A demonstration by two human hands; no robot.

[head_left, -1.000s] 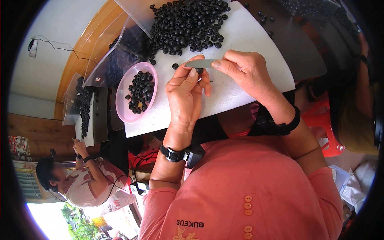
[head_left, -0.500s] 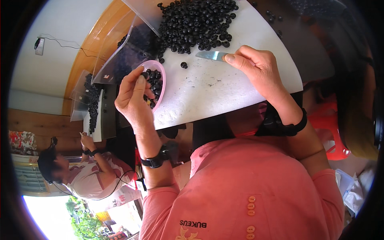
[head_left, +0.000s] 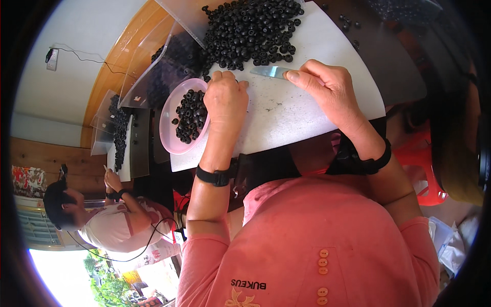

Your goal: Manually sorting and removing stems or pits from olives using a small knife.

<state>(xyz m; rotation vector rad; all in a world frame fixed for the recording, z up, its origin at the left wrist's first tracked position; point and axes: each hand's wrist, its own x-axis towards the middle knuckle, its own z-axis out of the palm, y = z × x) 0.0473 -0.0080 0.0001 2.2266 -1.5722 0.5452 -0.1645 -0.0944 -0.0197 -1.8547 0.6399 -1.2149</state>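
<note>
My right hand [head_left: 327, 89] is closed around a small knife, its short silver blade [head_left: 269, 71] pointing left over the white tabletop [head_left: 286, 115]. My left hand [head_left: 226, 100] is at the table, back upward and fingers curled down, near the front of a big heap of small black round pieces [head_left: 250, 33] that look like beads or berries. Between its thumb and fingertips a bit of one black piece [head_left: 238, 81] shows; the rest is hidden by the hand. Just left of that hand, a pink oval bowl [head_left: 168, 134] holds several more black pieces [head_left: 190, 115].
Clear plastic panels [head_left: 148, 71] stand at the left of the heap, with more black pieces behind them. At the far left a person [head_left: 120, 215] sits at another table with a row of black pieces [head_left: 119, 140]. A red stool [head_left: 422, 171] is on the right.
My left hand has moved right from over the pink bowl to the table by the heap, leaving the bowl's contents in sight. The right hand and knife have barely moved.
</note>
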